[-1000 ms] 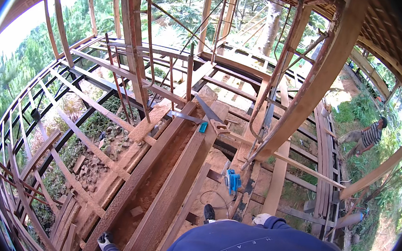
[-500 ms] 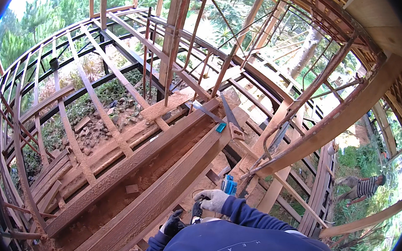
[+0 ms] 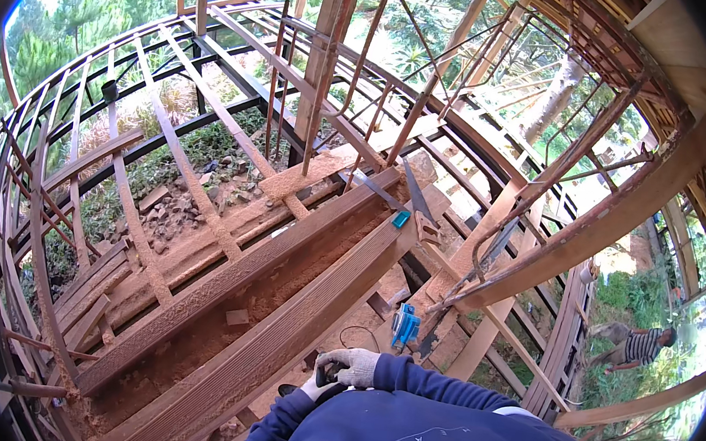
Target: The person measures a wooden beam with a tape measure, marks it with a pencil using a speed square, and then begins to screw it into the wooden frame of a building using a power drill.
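Close in front of my body, my left hand [image 3: 317,386] and my right hand [image 3: 355,366] meet, both in pale gloves. The right fingers curl over the left hand, and a dark patch shows between them; whether it is a glove palm or a held thing cannot be made out. Just ahead of the right hand, a blue power tool [image 3: 405,326] sits on the boards, with a thin dark cord [image 3: 359,330] looping beside it. Left of my hands runs a long grooved timber beam [image 3: 274,332]. A small teal object [image 3: 402,218] lies on its far end.
A handsaw [image 3: 415,192] rests near the beam's far end beside a flat metal blade [image 3: 380,191]. Parallel to the beam lies another timber [image 3: 229,272], with sawdust between. Upright posts [image 3: 326,56], a slanting curved board [image 3: 599,223] and open joists surround me. A person [image 3: 640,346] stands below right.
My hands have come together; the left has moved up and right, the right slightly down and left. The blue tool shows more fully. The view has shifted slightly.
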Demonstrator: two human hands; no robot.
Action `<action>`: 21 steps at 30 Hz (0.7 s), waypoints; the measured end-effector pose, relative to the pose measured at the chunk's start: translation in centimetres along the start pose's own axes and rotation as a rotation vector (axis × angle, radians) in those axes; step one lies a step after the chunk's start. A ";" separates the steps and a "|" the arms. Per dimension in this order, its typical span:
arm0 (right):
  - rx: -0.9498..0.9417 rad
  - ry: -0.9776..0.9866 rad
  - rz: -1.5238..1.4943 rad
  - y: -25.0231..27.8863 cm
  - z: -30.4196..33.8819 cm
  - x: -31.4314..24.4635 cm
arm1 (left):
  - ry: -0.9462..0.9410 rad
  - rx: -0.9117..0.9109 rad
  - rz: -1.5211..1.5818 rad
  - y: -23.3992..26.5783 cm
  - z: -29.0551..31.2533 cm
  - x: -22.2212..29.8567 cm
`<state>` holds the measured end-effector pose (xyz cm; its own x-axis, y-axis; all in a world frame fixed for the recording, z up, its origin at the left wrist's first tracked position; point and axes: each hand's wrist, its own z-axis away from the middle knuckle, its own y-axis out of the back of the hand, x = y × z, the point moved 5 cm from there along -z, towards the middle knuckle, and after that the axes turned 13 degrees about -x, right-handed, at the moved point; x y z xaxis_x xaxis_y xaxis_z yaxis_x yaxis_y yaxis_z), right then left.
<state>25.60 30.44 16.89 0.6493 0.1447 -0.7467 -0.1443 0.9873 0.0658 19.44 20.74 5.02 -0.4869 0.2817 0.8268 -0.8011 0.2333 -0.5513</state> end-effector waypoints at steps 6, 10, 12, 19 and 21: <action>-0.008 -0.020 -0.114 -0.3 0.6 -0.2 | -0.109 -0.035 -0.024 -1.1 0.0 1.2; 0.022 0.061 -0.303 -0.7 0.4 0.2 | 0.093 -0.004 0.015 -0.4 2.1 0.5; 0.047 0.102 -0.356 0.8 1.5 -0.6 | 0.183 -0.013 0.106 -0.7 4.4 2.2; 0.487 0.383 -0.897 12.6 11.4 0.4 | 0.428 -0.011 0.279 6.7 15.5 -4.0; 0.583 0.503 -0.948 14.9 14.0 3.0 | 0.546 0.057 0.219 6.7 16.8 -2.5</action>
<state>35.84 46.53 24.84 -0.0651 -0.5619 -0.8246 0.6699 0.5879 -0.4534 9.48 5.95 1.16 -0.4053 0.7595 0.5088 -0.7268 0.0699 -0.6833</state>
